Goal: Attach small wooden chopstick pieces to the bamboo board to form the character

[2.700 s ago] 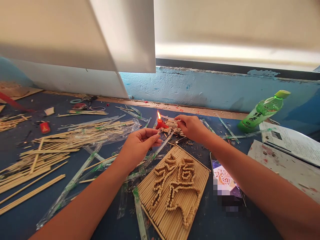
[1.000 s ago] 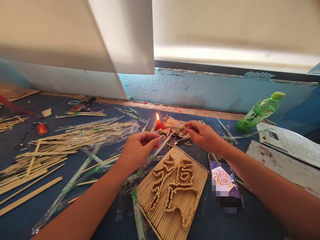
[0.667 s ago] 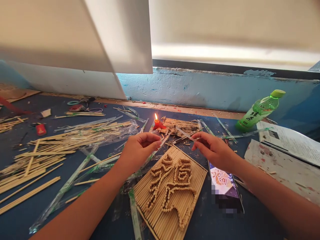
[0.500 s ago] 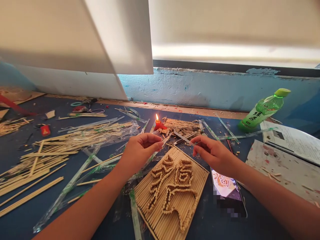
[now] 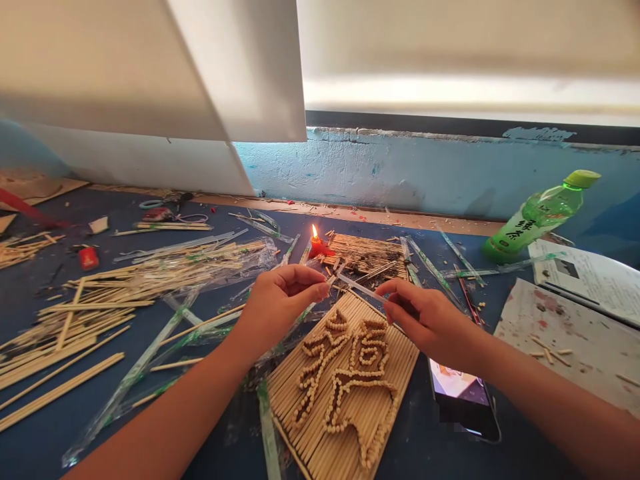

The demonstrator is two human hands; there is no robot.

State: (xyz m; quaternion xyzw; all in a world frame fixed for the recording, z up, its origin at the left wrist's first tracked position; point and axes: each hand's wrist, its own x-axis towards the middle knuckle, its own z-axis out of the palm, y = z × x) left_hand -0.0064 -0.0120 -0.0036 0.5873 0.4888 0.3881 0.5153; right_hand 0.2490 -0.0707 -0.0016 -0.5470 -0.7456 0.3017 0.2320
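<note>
A thin clear stick [image 5: 361,289] is pinched at its near end between the thumb and fingertips of the right hand [image 5: 425,320], its far end pointing toward the left hand [image 5: 277,303]. The left hand's grip is closed, thumb against fingertips, on something too small to make out. Both hands hover just above the far edge of a mat of wooden sticks [image 5: 345,380] bearing beaded characters, lying on the dark blue worktop [image 5: 65,427]. Beyond them burns a small red candle [image 5: 316,245] beside a charred stick bundle [image 5: 370,255]. A phone [image 5: 463,397] lies under the right wrist; a green bottle [image 5: 540,215] lies far right.
</note>
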